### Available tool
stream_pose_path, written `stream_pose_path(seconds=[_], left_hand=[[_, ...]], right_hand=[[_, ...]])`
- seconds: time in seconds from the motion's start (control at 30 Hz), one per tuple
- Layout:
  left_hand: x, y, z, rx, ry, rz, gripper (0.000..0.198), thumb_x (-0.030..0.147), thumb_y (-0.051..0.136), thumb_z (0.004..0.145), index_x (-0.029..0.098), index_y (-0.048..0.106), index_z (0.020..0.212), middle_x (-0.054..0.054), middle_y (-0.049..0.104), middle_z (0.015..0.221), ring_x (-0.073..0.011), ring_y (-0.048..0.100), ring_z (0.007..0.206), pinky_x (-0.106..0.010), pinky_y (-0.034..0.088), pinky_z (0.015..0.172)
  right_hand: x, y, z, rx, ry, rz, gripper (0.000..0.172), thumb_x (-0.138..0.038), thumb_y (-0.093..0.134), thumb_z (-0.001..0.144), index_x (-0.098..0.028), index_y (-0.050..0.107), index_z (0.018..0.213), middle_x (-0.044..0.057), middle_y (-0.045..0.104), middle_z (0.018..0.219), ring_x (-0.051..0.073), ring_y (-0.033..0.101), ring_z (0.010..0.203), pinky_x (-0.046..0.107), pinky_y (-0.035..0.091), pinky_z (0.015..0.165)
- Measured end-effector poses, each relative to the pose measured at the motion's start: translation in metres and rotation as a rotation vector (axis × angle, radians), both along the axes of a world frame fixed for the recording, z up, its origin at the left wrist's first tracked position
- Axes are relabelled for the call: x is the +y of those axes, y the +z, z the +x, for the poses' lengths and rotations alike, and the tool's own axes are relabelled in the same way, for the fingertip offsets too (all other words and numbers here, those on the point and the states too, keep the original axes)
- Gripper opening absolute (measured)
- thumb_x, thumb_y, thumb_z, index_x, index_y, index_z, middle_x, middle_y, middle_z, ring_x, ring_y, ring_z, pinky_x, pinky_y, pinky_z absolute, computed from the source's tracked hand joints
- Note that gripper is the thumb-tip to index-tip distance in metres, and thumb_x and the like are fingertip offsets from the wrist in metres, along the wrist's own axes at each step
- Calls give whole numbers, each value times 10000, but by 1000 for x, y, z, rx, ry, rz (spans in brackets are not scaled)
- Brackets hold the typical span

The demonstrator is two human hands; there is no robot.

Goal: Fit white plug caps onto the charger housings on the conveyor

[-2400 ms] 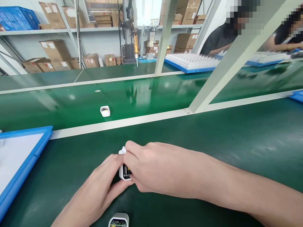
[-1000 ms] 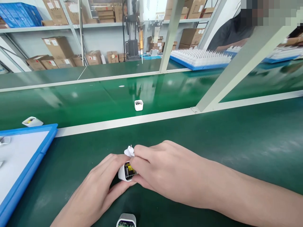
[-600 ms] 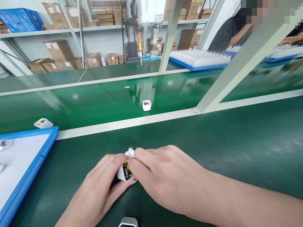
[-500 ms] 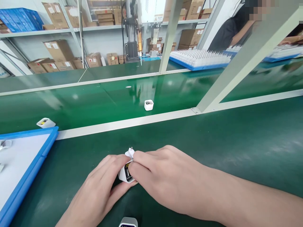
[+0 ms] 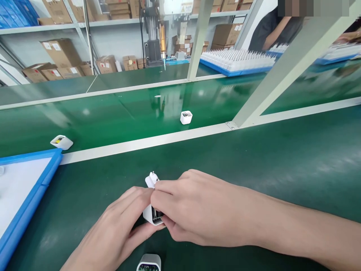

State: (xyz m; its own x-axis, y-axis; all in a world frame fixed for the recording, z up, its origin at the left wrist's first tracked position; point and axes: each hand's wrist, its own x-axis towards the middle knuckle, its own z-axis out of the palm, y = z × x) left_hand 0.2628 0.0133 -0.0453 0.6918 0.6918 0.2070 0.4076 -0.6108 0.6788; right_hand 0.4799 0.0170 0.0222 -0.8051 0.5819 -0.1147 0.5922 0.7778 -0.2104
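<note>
A white charger housing (image 5: 147,214), open on top with dark electronic parts inside, stands tilted above the green bench. The fingers and thumb of my left hand (image 5: 118,220) are closed around its left side and underside. My right hand (image 5: 194,207) pinches a white plug cap (image 5: 150,180) with metal pins, just above the housing's far end. The right fingertips cover part of the opening, so the contact between cap and housing is hidden. Nearer to me, another charger housing (image 5: 153,259) with a circuit board showing rests on the bench, cut off by the lower picture edge.
Beyond a pale rail (image 5: 141,146), a green conveyor belt (image 5: 126,116) carries two white housings (image 5: 186,119). At left lies a blue-rimmed tray (image 5: 46,177). A slanted metal post (image 5: 270,88) rises at right. Across the belt are a dispensing machine, a tray of white parts and a person.
The housings on the belt have moved right. The plug cap shows more clearly above my fingers, and my right fingers have shifted slightly left over the opening. The view has tilted slightly down.
</note>
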Motion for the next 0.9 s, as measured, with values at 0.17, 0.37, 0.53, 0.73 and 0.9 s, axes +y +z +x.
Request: stream_pose_path(seconds=[0.17, 0.37, 0.53, 0.73, 0.9], left_hand=[[0, 1, -3, 23, -33, 4, 119, 300, 530, 1020, 263, 606, 1103, -37, 670, 1032, -178, 658, 896, -236, 564, 752], [0, 3, -1, -11, -33, -15, 104, 279, 569, 1004, 282, 576, 1107, -1, 660, 1023, -149, 645, 864, -200, 549, 732], [0, 6, 0, 6, -21, -22, 92, 304, 573, 1007, 286, 561, 1097, 14, 645, 977, -137, 633, 811, -191, 536, 705], [0, 5, -4, 0, -2, -16, 200, 338, 572, 1012, 302, 538, 1206, 5, 664, 1052, -146, 665, 872, -193, 545, 734], [-1, 3, -3, 14, 37, -46, 268, 345, 609, 993, 338, 529, 1249, 35, 675, 1100, -122, 673, 918, -155, 540, 764]], right_hand=[[-4, 1, -2, -6, 0, -2, 61, -165, 626, 887, -158, 567, 872, -6, 554, 802, 121, 408, 564, 285, 263, 485], [-3, 6, -1, 10, -20, -13, 48, -171, 619, 877, -158, 573, 875, -15, 546, 793, 113, 329, 520, 292, 241, 467], [-2, 9, -1, 47, -19, -3, 69, -137, 624, 837, -154, 557, 829, -28, 514, 747, 99, 263, 513, 284, 224, 479], [-2, 15, 1, 148, -79, -127, 116, -141, 631, 823, -169, 518, 814, -37, 498, 761, 88, 337, 549, 247, 308, 492], [-3, 17, 4, 176, -139, -149, 152, -179, 661, 866, -172, 511, 840, -30, 509, 862, 71, 370, 544, 249, 299, 474]])
